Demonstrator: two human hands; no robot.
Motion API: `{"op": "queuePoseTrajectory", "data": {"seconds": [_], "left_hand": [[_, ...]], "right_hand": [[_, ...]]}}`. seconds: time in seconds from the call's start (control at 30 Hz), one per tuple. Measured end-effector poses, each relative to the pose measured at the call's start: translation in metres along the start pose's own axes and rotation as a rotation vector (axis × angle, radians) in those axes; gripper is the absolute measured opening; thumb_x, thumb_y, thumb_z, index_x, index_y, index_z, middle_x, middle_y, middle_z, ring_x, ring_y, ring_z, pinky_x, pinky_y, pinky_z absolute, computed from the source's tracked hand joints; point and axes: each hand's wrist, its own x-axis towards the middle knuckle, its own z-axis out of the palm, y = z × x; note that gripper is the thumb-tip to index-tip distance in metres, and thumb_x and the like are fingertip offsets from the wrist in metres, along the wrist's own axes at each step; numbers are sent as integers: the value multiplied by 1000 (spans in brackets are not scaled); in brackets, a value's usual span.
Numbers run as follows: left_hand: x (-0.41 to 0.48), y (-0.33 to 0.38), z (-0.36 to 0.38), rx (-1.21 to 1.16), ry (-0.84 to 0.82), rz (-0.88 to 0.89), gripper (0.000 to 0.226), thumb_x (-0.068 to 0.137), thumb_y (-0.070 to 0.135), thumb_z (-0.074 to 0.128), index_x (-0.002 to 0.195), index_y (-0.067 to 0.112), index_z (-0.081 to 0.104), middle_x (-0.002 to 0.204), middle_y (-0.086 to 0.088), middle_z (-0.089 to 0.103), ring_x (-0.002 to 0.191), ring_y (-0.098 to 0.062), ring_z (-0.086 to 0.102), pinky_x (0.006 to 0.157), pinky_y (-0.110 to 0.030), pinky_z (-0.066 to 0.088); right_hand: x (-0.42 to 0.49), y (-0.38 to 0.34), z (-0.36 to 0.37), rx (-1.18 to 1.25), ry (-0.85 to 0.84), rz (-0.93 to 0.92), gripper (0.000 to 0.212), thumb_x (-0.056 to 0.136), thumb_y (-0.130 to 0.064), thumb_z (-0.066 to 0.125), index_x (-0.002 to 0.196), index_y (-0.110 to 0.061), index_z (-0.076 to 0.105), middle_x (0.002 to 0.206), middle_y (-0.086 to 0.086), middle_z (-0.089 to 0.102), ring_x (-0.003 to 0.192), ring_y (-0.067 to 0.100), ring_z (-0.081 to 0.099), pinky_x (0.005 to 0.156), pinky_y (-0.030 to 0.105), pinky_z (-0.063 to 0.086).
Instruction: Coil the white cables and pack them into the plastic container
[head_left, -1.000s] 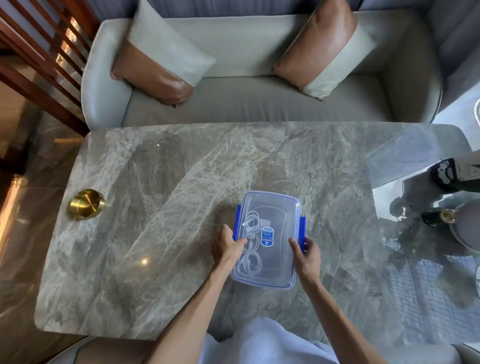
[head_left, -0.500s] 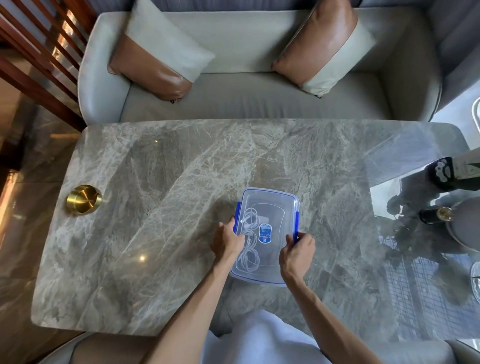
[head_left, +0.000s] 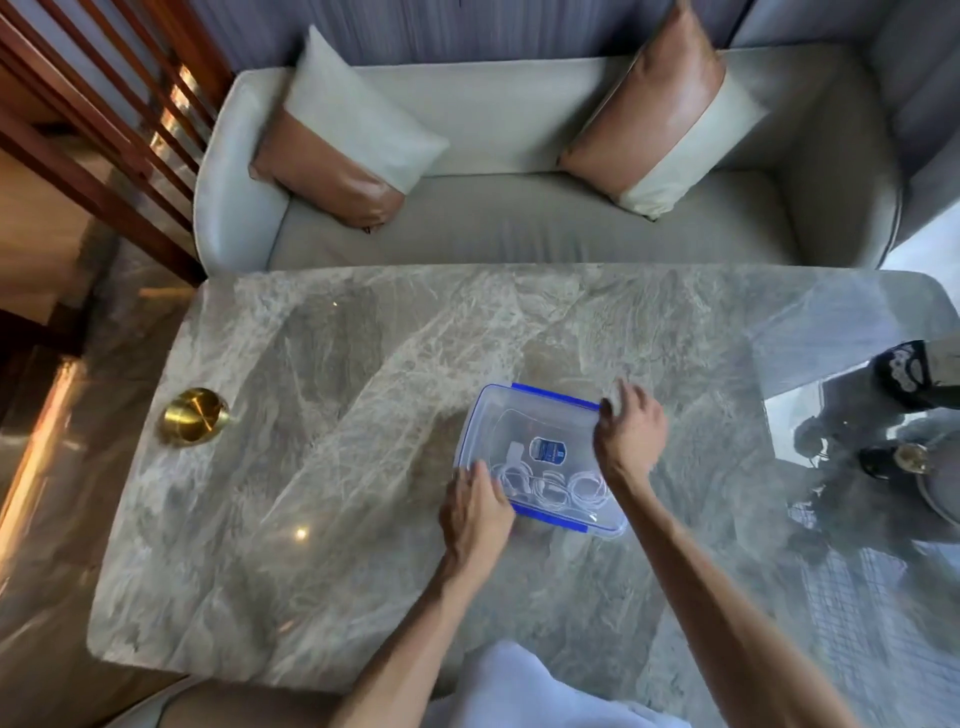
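Coiled white cables (head_left: 582, 488) lie inside the lidded plastic container (head_left: 519, 415), centre frame, left hand (head_left: 475, 512) pressing flat on its lower-left corner, right hand (head_left: 631, 436) gripping the upper-right corner, so only latching seems left.

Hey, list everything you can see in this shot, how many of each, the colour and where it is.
container: one, clear with blue clips, closed, middle of the table
cables: white, coiled, inside the container; count unclear
label: one, blue, on the container's top
bowl: one, gold, table's left edge
table: one, grey marble
sofa: one, grey, behind the table
cushions: two, brown and cream, on the sofa
slats: several, reddish wood, far left
bottles: seemingly two, dark, far right
left hand: touches the container's near left corner
right hand: holds its far right corner
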Motion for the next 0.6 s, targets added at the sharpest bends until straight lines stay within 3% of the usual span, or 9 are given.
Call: {"op": "queuePoseTrajectory", "data": {"seconds": [0.07,0.13,0.2,0.27,0.33,0.43,0.5,0.6], "left_hand": [[18,-13,-10,-54,-52,-8,58,94,30,53,147,17,32,137,-13,43,129,-32,44,100,-42,43],[33,-19,-16,-192,-243,-70,76,96,31,52,156,19,7,154,-14,28,141,-30,32,112,-42,33],[47,-19,-16,-262,-330,-114,79,97,32,50,156,17,0,158,-16,25,142,-31,34,113,-40,33],[57,-13,-16,-175,-347,-131,82,99,33,48,155,12,-7,159,-19,21,143,-33,32,112,-40,31],[61,-8,-16,-70,-363,-125,84,100,32,47,153,8,-15,163,-20,6,148,-35,20,116,-44,24],[49,-9,-15,155,-192,14,81,101,34,44,154,13,-13,163,-18,-12,150,-39,1,117,-57,18],[28,-16,-3,284,-63,185,74,101,37,38,155,21,-10,163,-13,-16,151,-36,-7,115,-64,14],[-1,-31,20,347,-121,286,71,99,40,33,154,32,-12,162,2,-22,148,-23,-24,111,-72,-1]], "right_hand": [[-17,29,-7,126,-23,372,54,95,-35,50,143,-10,46,143,23,49,131,39,45,112,46,30],[-30,41,-3,374,-188,531,59,87,-45,46,130,-4,54,131,24,56,121,38,54,105,48,39],[-27,35,0,554,-260,417,55,89,-43,48,124,-2,57,123,21,59,116,32,57,103,44,43],[-14,26,2,580,-287,253,47,100,-28,48,140,-3,47,142,19,52,133,31,49,114,48,36],[-6,24,5,522,-319,122,50,104,-25,45,148,-3,36,153,17,41,143,32,37,120,46,29],[-34,34,6,125,-245,-89,62,103,-40,39,156,-11,23,164,12,22,152,31,18,123,43,16],[-74,44,8,-122,-175,-245,65,99,-51,30,157,-22,24,165,7,20,152,32,17,120,49,21],[-107,55,14,-370,-320,-330,70,96,-62,10,158,-30,14,167,2,11,154,29,9,120,53,22]]}}
